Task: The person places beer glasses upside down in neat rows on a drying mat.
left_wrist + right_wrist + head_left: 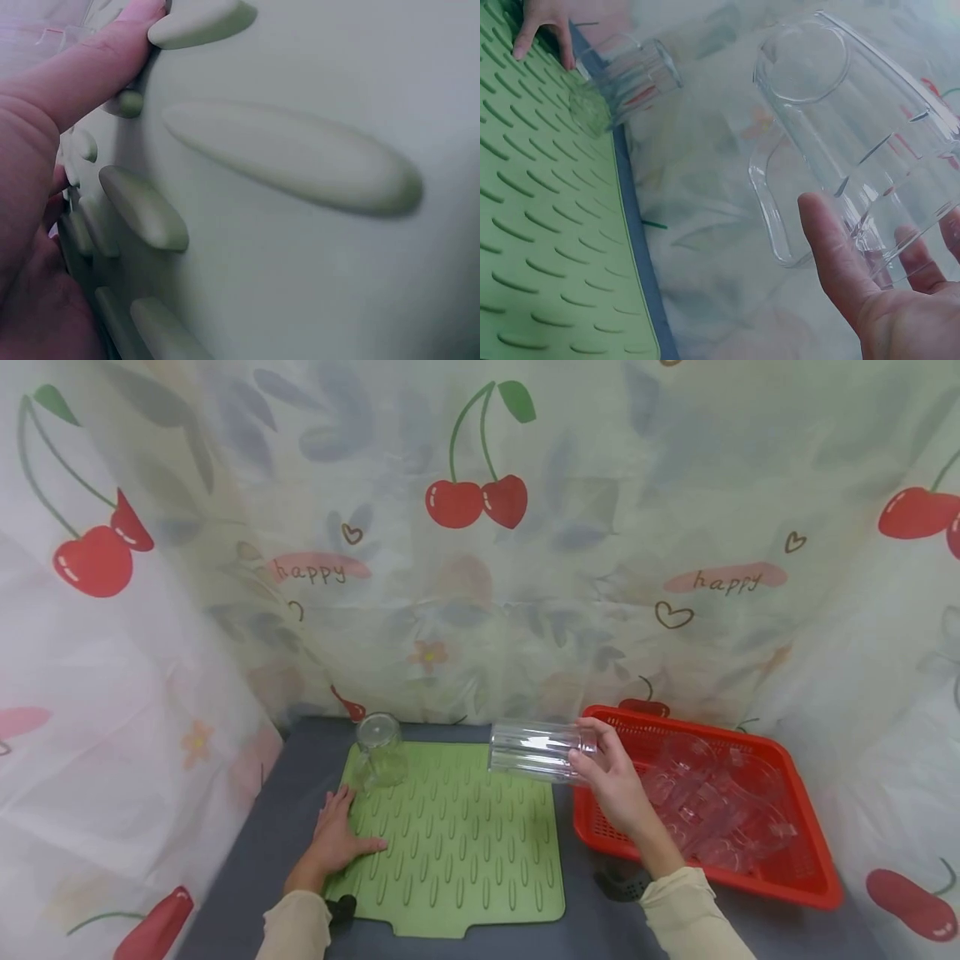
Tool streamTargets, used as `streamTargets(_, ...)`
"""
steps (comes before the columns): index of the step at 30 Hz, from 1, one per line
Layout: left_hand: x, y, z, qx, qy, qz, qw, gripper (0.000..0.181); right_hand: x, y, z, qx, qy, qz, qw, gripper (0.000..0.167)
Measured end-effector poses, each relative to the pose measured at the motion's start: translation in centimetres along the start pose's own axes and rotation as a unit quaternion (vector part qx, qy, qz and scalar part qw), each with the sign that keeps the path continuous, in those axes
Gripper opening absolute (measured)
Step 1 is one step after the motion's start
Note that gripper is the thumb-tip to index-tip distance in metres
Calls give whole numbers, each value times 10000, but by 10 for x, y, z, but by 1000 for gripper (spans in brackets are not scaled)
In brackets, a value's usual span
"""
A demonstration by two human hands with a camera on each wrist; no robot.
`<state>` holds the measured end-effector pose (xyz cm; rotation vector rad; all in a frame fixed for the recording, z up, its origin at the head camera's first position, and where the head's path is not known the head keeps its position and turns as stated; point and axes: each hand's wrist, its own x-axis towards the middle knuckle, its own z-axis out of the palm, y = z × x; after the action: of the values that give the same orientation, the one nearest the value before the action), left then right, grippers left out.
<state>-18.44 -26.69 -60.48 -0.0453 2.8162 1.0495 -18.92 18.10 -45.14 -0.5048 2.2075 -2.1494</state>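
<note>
My right hand [615,785] grips a clear mug [534,748] near its rim, above the back right part of a green ribbed drying mat [457,835]. The mug lies on its side in the air, base toward the left. Its handle shows in the right wrist view, where the thumb [836,259] presses the mug's wall. A second clear mug [381,747] stands upside down on the mat's back left corner. My left hand [337,833] rests on the mat's left edge in front of that mug, thumb spread over the ridges.
A red plastic basket [806,827] stands right of the mat, with several clear mugs [720,802] piled inside. A dark strap-like object [622,885] lies by the basket's near left side. Printed curtains [480,627] hang behind the grey table [255,868] and at both sides.
</note>
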Motion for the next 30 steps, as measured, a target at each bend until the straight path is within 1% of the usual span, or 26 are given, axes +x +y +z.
streamTargets(2, 0, 1, 0, -18, 65, 22, 10000, 128, 1, 2, 3, 118, -65, -24, 9999, 51)
streamTargets(8, -1, -1, 1, -21, 51, -149, 9999, 128, 0, 8, 11, 372, -210, -61, 9991, 48)
streamTargets(12, -1, -5, 4, -49, 106, -255, 9996, 126, 0, 11, 15, 399, -196, -135, 9989, 48)
streamTargets(18, -2, -7, 6, -23, 239, -256, 9994, 123, -1, 17, 19, 461, -196, -119, 9987, 47)
streamTargets(22, -5, -5, 6, -34, 336, -276, 9990, 120, -2, 22, 21, 555, -285, -167, 9979, 46)
streamTargets(26, -10, -1, 3, -230, 451, -314, 9982, 116, -2, 24, 23, 636, -362, -279, 9969, 47)
streamTargets(30, -16, 4, -2, -359, 588, -265, 9973, 107, -2, 26, 24, 683, -334, -313, 9966, 48)
